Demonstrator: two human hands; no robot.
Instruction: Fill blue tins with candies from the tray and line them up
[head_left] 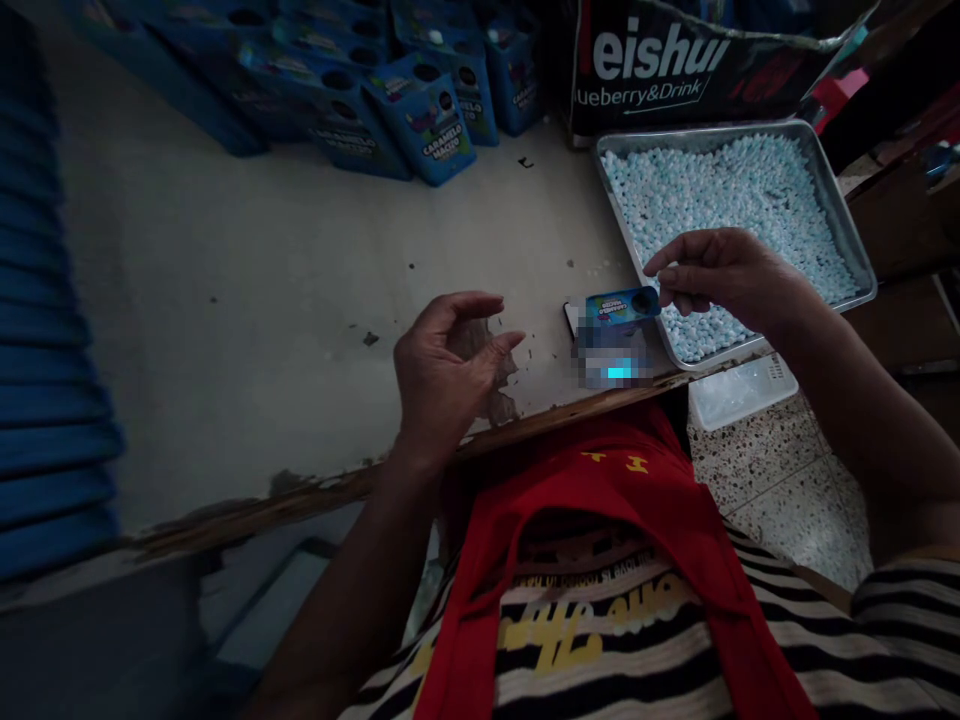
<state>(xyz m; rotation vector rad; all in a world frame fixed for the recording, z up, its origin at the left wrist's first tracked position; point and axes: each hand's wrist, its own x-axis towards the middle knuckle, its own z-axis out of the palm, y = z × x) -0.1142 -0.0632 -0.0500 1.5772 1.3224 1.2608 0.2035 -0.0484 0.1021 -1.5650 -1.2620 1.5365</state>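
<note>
My left hand (446, 375) hovers over the near edge of the white table (247, 300), fingers curled loosely with nothing visible in them. My right hand (720, 275) is over the near left corner of a metal tray (851, 235) full of small pale blue candies (720, 185). Its fingertips are pinched together just right of a small blue box (621, 310), which sits on top of a blurred object with a cyan glow (615, 362). I cannot make out what the fingertips hold.
Several blue "Caramelo Macizo" boxes (431, 120) stand at the table's back. A dark carton printed "Blueberry&Drink" (675, 65) stands behind the tray. A stack of blue flat items (45, 330) fills the left. A white container (739, 392) lies below the table edge on a speckled floor.
</note>
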